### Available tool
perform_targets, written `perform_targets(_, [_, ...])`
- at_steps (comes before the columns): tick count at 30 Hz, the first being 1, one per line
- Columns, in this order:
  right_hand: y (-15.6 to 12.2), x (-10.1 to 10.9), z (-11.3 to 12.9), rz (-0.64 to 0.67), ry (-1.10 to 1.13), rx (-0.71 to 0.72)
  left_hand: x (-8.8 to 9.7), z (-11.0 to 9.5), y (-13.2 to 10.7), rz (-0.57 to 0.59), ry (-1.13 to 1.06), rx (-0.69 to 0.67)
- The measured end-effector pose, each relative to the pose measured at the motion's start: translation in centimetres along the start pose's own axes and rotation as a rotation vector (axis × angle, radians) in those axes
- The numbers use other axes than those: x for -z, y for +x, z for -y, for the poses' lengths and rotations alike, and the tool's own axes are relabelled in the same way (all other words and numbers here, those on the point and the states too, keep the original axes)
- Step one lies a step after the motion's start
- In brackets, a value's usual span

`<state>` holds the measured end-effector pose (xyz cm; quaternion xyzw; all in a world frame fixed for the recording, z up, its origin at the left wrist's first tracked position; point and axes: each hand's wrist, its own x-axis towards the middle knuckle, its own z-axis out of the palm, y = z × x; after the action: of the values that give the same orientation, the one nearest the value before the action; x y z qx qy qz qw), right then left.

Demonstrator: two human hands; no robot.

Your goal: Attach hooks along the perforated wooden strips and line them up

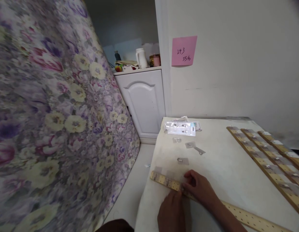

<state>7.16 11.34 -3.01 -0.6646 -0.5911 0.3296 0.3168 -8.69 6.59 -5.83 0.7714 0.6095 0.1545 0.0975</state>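
A long pale wooden strip with holes [243, 215] runs across the near part of the table, with small metal hooks on clear plastic squares set along its left end. My left hand [172, 209] is closed at the strip's near edge, fingertips against it. My right hand [201, 188] bends over the strip from the right, its thumb and fingers pinched at the same spot. What sits in that pinch is too small and covered to make out. Beyond the hands lie loose hooks on clear plastic pieces: one hook [182, 160] close by, another [177, 140] farther back.
Clear packaging [179, 128] lies at the table's back left. Several finished-looking wooden strips [267, 166] with hooks lie at the right. A flowered curtain [67, 122] hangs on the left. A white cabinet [142, 103] and a wall with a pink note [184, 51] stand behind.
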Motion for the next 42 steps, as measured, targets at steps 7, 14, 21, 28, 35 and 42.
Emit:
perform_targets(7, [0.0,-0.1,-0.1,0.002,0.0,-0.009,0.2,-0.1,-0.2,-0.07,0.028,-0.046])
perform_targets(14, [0.1,-0.2,0.0,0.007,0.02,-0.028,-1.5,0.4,0.0,-0.172,0.075,-0.05])
perform_targets(21, [0.5,-0.4,-0.8,0.027,0.053,-0.015,0.5,0.0,0.0,-0.071,0.107,-0.065])
perform_targets(28, [0.3,-0.4,-0.5,-0.003,0.06,0.021,2.0,-0.5,0.6,0.109,0.089,0.005])
perform_targets(35, [0.1,-0.4,-0.4,-0.056,0.087,0.048,2.6,-0.1,0.8,0.145,-0.045,0.015])
perform_targets(42, [-2.5,1.9,-1.1,-0.125,-0.006,0.05,1.4,1.2,0.5,0.081,-0.086,-0.05])
